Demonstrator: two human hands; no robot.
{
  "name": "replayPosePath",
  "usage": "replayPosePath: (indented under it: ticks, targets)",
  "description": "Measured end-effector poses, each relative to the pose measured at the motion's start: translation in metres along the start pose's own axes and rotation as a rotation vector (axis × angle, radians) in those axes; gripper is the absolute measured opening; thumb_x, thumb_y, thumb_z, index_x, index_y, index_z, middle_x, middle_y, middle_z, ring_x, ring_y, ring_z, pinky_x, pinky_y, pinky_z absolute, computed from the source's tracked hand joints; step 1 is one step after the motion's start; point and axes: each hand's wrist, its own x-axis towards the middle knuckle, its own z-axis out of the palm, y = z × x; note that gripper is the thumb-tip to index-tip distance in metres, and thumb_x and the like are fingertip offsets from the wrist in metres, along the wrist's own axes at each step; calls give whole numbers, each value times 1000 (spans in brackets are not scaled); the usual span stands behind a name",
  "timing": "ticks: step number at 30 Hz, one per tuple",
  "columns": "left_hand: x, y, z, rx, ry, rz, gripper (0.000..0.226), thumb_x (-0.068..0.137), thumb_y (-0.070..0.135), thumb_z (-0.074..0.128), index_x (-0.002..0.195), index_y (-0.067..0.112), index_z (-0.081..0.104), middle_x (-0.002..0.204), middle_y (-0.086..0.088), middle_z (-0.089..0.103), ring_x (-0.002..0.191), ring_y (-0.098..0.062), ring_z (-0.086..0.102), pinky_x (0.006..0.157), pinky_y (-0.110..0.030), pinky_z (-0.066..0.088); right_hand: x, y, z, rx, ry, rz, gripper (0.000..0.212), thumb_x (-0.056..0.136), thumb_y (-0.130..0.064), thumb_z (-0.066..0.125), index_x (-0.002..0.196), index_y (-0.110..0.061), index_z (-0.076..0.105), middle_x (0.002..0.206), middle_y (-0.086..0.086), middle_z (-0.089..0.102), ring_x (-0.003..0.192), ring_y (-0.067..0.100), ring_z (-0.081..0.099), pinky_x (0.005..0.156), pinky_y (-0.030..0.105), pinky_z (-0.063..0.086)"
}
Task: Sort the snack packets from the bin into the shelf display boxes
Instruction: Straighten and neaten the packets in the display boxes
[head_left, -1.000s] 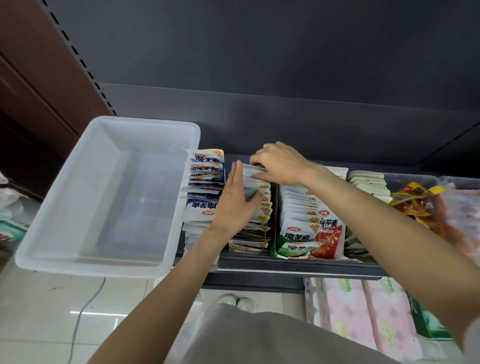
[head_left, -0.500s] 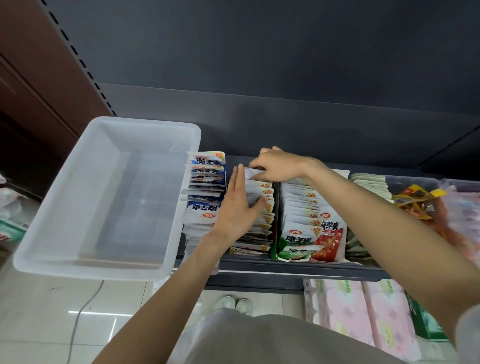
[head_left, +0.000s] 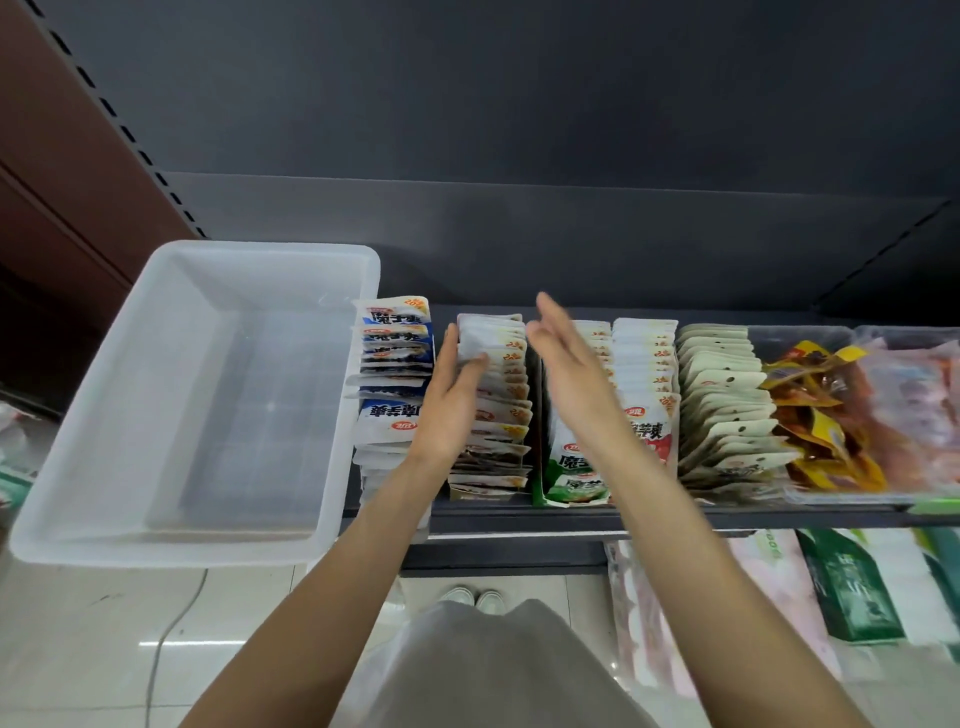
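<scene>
A clear plastic bin (head_left: 104, 395) sits at the left with no packets visible inside. Rows of snack packets stand on the shelf: a blue-and-white row (head_left: 392, 384), a brown-and-white row (head_left: 498, 415), a green-and-red row (head_left: 641, 374) and a pale green row (head_left: 722, 400). My left hand (head_left: 452, 400) rests with straight fingers on the left side of the brown-and-white row, thumb lying on the packet tops. My right hand (head_left: 566, 358) hovers flat and edge-on just right of that row, holding nothing.
Clear trays with orange and red snack bags (head_left: 821, 415) fill the shelf's right end. The shelf front edge (head_left: 675, 514) runs below the rows. Pink and green packages (head_left: 769, 597) lie on the lower shelf. A dark back panel rises behind.
My right hand let go of the rear packets of the brown-and-white row, opened flat and lifted to the right. My left hand slid further back along the row.
</scene>
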Motion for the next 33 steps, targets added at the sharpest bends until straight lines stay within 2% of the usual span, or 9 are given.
replayPosePath:
  ticks: [3, 5, 10, 14, 18, 22, 26, 29, 33]
  targets:
    - [3, 2, -1, -71, -7, -31, 52, 100, 26, 39, 149, 29, 21, 143, 21, 31, 121, 6, 28, 99, -17, 22, -2, 14, 25, 28, -31, 77, 56, 102, -39, 30, 152, -26, 8, 159, -11, 5, 144, 4, 6, 114, 24, 8]
    - [4, 1, -1, -95, -27, -51, 52, 100, 28, 38, 149, 31, 20, 152, 16, 24, 125, 6, 25, 100, -18, 20, 4, 21, 31, 81, -39, 95, 57, 102, -42, 27, 152, -27, 4, 159, -12, 2, 144, 5, 4, 116, 27, 7]
    - [1, -2, -1, -177, -65, -64, 55, 98, 29, 40, 149, 33, 18, 150, 10, 31, 125, -3, 36, 105, -27, 29, 12, 24, 29, 263, -52, 197, 58, 99, -53, 28, 151, -35, 11, 157, -14, 13, 143, 6, 14, 119, 35, 12]
    - [-3, 3, 2, -147, -116, -85, 60, 97, 38, 41, 149, 36, 12, 155, 10, 21, 139, -9, 23, 113, -30, 16, 9, 25, 24, 236, -69, 170, 60, 99, -54, 24, 151, -34, 1, 158, -15, 0, 144, 5, 3, 119, 33, 6]
    - [-19, 14, -1, -35, -153, -14, 56, 100, 37, 36, 149, 38, 9, 149, 22, 19, 131, 5, 17, 102, -22, 15, -2, 16, 10, 7, -99, 62, 58, 100, -48, 30, 151, -31, 10, 159, -11, -1, 144, 3, -1, 119, 34, 4]
    - [-49, 4, -28, 225, -193, 179, 53, 96, 33, 50, 144, 36, 29, 148, 21, 32, 134, 5, 28, 113, -27, 25, -37, 20, -10, -344, -83, -256, 51, 95, -23, 54, 143, -24, 37, 151, -5, 32, 140, 7, 25, 116, 30, 23]
    - [-65, -16, -50, 562, -225, 311, 68, 83, 39, 58, 145, 29, 31, 143, 11, 39, 129, -3, 39, 108, -28, 35, -63, 48, -12, -893, -123, -368, 73, 79, -49, 68, 141, -22, 40, 148, 0, 35, 136, 20, 26, 111, 38, 22]
    - [-67, -25, -52, 698, -236, 287, 76, 81, 26, 69, 145, 32, 27, 140, 8, 42, 120, -4, 47, 100, -22, 39, -64, 60, -4, -1147, -13, -415, 72, 70, -50, 75, 130, -18, 52, 138, 7, 47, 126, 29, 38, 101, 41, 29]
    - [-62, -33, -46, 810, -141, 366, 67, 81, 19, 71, 138, 25, 36, 132, 2, 52, 98, -10, 62, 85, -25, 53, -52, 60, 2, -1180, 169, -468, 55, 69, -37, 78, 118, -19, 58, 125, 7, 54, 117, 30, 42, 92, 38, 28]
